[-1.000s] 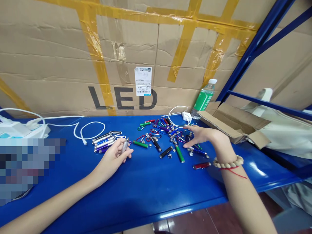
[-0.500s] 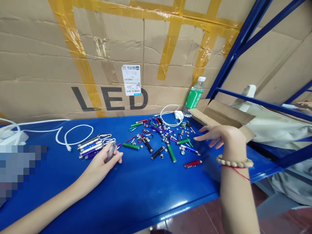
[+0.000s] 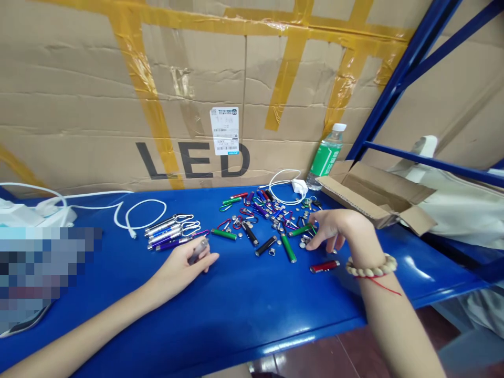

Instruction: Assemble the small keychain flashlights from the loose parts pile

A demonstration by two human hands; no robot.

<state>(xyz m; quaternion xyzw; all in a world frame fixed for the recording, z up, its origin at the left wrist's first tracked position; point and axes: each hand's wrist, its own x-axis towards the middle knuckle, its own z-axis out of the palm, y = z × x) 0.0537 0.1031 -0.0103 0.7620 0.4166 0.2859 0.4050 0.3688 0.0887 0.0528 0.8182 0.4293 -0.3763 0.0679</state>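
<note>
My left hand (image 3: 191, 265) is closed around a small silver-grey flashlight tube (image 3: 197, 252), its end pointing up between thumb and fingers. Just beyond it lies a row of assembled mini flashlights with carabiner clips (image 3: 167, 231), in silver, blue and purple. My right hand (image 3: 338, 231) hangs over the right side of the loose parts, thumb and forefinger apart, near some button cells (image 3: 303, 244) and a green flashlight tube (image 3: 300, 230). A red tube (image 3: 325, 266) lies below that hand. More tubes lie in the middle, among them a black one (image 3: 266, 245) and another green one (image 3: 289, 248).
A water bottle (image 3: 326, 157) and an open cardboard box (image 3: 370, 197) stand at the back right. A white cable with a charger (image 3: 300, 186) lies behind the parts. A large carton (image 3: 98, 115) walls the back of the blue table (image 3: 236, 304); blue shelf posts (image 3: 397, 89) rise at right.
My right hand has come left and down over the small parts. My left hand still holds the silver-grey tube. The whole view has shifted, so things appear further right.
</note>
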